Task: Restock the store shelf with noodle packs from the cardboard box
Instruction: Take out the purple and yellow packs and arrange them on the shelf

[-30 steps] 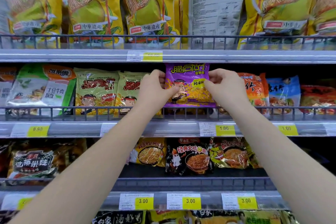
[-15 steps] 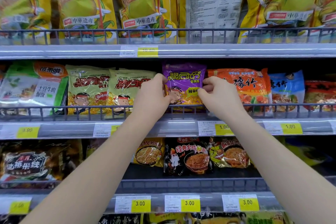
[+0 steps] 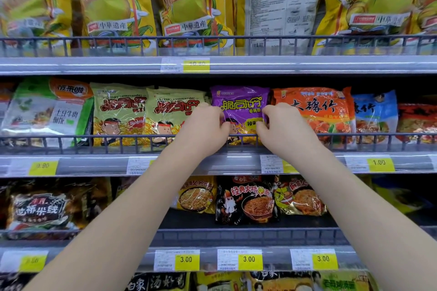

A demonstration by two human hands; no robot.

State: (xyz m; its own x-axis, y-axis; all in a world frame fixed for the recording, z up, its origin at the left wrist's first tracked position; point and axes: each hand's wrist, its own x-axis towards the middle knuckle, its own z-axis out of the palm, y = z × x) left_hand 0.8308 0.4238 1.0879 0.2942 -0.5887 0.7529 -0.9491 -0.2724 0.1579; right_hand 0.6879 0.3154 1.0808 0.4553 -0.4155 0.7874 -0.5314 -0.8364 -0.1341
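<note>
On the middle shelf (image 3: 224,163), behind the wire rail (image 3: 71,136), the purple noodle pack (image 3: 240,104) stands upright between a green pack (image 3: 170,111) and an orange pack (image 3: 314,111) — left hand (image 3: 203,129) and right hand (image 3: 282,130) each have the grip clamped on one side edge, probably to seat it squarely, face forward.

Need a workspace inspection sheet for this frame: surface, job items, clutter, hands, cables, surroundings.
Surface: middle shelf, metal, with a wire front rail; packs stand upright behind the rail.
Job's things: purple noodle pack upright between the green packs and the orange pack, its lower part behind the rail; cardboard box not in view.
Clutter: nothing seen.
Grippers: left hand and right hand each hold one side edge of the purple noodle pack, grip with curled fingers.
Cables: nothing seen.
Surroundings: yellow bags on the shelf above, black pack on the shelf below, price tags on the shelf edges.
</note>
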